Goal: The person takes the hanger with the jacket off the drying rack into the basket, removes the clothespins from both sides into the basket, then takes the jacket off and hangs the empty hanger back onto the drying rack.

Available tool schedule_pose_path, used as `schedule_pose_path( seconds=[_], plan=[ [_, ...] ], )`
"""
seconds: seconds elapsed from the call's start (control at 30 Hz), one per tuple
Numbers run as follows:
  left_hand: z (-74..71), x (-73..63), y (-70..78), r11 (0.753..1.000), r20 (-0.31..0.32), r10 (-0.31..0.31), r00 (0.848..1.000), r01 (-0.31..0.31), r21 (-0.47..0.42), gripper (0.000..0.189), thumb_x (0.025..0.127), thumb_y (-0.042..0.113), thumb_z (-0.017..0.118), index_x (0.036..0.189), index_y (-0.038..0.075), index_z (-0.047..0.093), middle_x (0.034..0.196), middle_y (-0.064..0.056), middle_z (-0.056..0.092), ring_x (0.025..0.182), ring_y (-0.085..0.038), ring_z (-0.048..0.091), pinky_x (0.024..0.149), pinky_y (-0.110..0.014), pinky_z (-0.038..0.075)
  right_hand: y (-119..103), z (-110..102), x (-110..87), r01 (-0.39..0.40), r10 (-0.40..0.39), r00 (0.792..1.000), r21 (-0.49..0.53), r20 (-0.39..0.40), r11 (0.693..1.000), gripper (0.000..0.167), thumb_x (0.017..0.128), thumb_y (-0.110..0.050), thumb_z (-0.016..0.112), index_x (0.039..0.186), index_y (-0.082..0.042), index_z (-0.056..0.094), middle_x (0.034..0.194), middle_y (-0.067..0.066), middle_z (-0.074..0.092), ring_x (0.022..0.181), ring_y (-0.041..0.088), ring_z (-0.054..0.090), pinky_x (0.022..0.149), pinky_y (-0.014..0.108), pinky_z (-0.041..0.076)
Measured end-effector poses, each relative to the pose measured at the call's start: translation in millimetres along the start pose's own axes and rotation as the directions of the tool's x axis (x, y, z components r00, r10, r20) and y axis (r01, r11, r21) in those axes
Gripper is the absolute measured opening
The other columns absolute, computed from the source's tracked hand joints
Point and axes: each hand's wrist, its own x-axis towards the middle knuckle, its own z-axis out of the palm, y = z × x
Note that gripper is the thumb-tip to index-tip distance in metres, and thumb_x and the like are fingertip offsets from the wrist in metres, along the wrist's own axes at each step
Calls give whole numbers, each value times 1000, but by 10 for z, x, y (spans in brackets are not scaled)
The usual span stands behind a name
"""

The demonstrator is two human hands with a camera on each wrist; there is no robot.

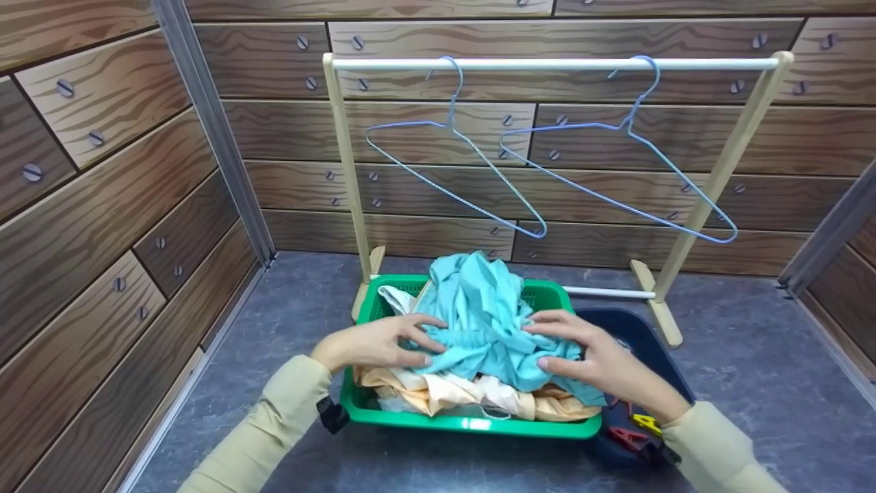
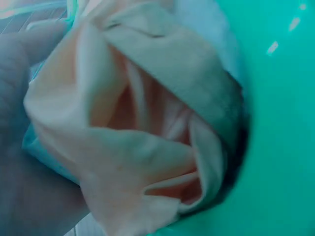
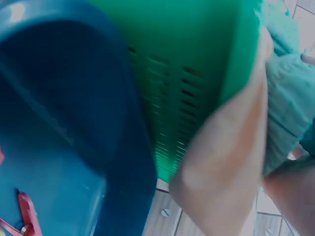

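Observation:
A crumpled teal garment (image 1: 479, 294) with a gathered band lies on top of the laundry heaped in a green basket (image 1: 472, 426). My left hand (image 1: 383, 342) rests on its left side, fingers bent loosely over the cloth and thumb apart. On the garment's right side my right hand (image 1: 588, 342) touches the fabric with fingers and thumb spread. Below the teal cloth, a peach garment (image 1: 445, 394) bunches along the basket's near side; it fills much of the left wrist view. A peach fold (image 3: 221, 162) hangs over the basket's rim in the right wrist view.
Behind the basket stands a wooden rack with a white rail (image 1: 547, 64), carrying two blue wire hangers, one left (image 1: 455, 130) and one right (image 1: 629, 127). A dark blue tub (image 3: 74, 123) sits right against the basket, holding red (image 1: 626, 438) and yellow clothespins (image 1: 647, 423). Wood-patterned walls enclose the space.

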Motion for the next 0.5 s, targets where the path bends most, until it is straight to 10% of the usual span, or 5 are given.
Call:
schedule_pose_path(
  seconds=[0.3, 0.5],
  plan=[
    [133, -28, 17, 947, -74, -120, 990, 136, 292, 39, 91, 30, 73, 129, 28, 66, 153, 7, 36, 141, -25, 33, 106, -46, 37, 172, 158, -16, 89, -101, 994, -212, -45, 973, 32, 94, -30, 69, 126, -34, 67, 139, -5, 50, 128, 22, 45, 94, 51, 45],
    [163, -60, -36, 944, -102, -135, 986, 159, 288, 39, 92, 29, 71, 130, 27, 66, 153, 8, 35, 141, -25, 32, 103, -46, 40, 208, 185, -38, 82, -129, 986, -370, -106, 925, 24, 89, -19, 76, 110, -29, 75, 128, -5, 55, 116, 17, 48, 86, 45, 47]
  ],
)
